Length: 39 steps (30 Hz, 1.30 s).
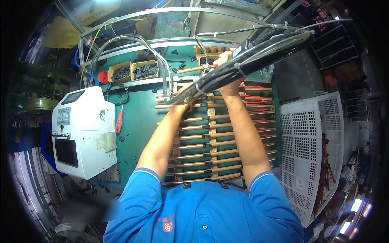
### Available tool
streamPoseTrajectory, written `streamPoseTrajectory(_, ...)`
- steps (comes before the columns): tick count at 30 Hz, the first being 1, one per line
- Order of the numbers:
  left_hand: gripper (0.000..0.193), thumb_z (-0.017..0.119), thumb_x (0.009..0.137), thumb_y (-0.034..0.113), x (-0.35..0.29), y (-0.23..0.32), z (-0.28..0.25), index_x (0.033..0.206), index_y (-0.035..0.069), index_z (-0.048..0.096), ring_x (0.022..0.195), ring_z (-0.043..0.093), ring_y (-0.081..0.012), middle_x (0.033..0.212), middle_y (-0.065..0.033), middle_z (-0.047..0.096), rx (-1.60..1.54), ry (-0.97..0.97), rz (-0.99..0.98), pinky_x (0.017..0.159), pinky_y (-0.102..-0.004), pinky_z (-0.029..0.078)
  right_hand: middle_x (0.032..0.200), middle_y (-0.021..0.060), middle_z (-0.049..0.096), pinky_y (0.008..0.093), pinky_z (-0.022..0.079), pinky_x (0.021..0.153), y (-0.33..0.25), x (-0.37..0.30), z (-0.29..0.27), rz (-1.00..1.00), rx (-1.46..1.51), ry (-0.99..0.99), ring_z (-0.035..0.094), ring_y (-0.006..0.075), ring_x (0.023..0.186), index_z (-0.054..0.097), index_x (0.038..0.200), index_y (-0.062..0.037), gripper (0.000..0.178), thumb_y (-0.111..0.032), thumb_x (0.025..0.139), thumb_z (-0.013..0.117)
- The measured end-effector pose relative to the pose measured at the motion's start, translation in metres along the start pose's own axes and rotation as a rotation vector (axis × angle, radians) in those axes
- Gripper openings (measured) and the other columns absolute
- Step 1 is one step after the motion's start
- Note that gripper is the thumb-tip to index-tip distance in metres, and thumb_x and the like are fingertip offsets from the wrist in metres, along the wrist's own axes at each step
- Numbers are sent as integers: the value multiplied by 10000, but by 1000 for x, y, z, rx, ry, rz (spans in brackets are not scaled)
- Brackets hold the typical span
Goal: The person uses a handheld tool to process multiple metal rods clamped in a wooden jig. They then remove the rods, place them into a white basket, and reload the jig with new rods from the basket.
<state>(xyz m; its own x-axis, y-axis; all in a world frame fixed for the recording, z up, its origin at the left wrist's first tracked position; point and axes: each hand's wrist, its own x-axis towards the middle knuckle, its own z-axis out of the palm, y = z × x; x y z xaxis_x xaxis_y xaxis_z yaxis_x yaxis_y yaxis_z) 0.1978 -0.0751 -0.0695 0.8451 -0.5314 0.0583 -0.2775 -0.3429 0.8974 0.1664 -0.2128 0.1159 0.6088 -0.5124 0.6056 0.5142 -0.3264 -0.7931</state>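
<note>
Several copper-coloured rods [190,147] lie across a slatted wooden rack, many with small black pieces near their middle and some with red ends. My left hand [185,107] is at the upper rods, its fingers mostly hidden behind a thick black cable bundle [243,65]. My right hand [223,59] reaches up behind that bundle, its fingers closed around a dark cylindrical power tool [238,50] to which the cables run. Just left of these fingers, another copper-coloured rod [190,70] shows. The tool's tip is hidden.
A white machine [83,133] stands at left, beside a red-handled screwdriver [119,121]. Cardboard boxes of black parts [144,70] and a red round container [103,77] sit at the back. A metal frame [170,12] crosses above. White perforated crates [302,154] stand at right.
</note>
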Motion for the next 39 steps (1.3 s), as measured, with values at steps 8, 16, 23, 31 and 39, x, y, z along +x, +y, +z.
streamPoseTrajectory(8, 333, 606, 815, 322, 0, 2, -3, 1014, 58, 645, 975, 607, -319, 1035, -128, 645, -52, -21, -81, 851, -358, 478, 837, 29, 634, 250, 483, 713, 6, -8, 8, -143, -98, 20, 593, 116, 723, 531, 1021, -23, 357, -84, 739, 742)
streamPoseTrajectory(16, 366, 649, 759, 343, -4, 13, -2, 987, 57, 656, 966, 613, -332, 1006, -145, 647, -49, 16, 32, 855, -387, 478, 845, 58, 632, 262, 489, 719, 32, -10, 10, 32, 120, -12, 605, 150, 726, 521, 1055, -9, 400, -137, 749, 745)
streamPoseTrajectory(23, 272, 658, 865, 213, -17, 30, -47, 1076, 41, 653, 946, 646, -237, 1026, -120, 683, 409, -82, 75, 811, -315, 529, 828, 87, 630, 272, 491, 700, 26, -9, 14, -182, -212, 15, 623, 193, 713, 508, 1070, 3, 389, -99, 741, 688)
streamPoseTrajectory(31, 253, 692, 817, 214, -18, 41, -53, 1019, 63, 671, 889, 594, -295, 900, -121, 626, 344, -67, 153, 811, -382, 470, 556, -13, 433, 280, 380, 466, -3, -9, 24, -57, -250, -5, 419, 111, 464, 463, 798, -32, 233, -59, 691, 668)
streamPoseTrajectory(39, 207, 664, 812, 172, -21, 25, -46, 997, 81, 684, 984, 576, -313, 1041, -99, 626, 379, -14, 88, 859, -392, 473, 842, 55, 621, 263, 532, 647, -87, 52, 19, -108, 113, -68, 645, 144, 700, 511, 1046, 11, 272, 35, 798, 619)
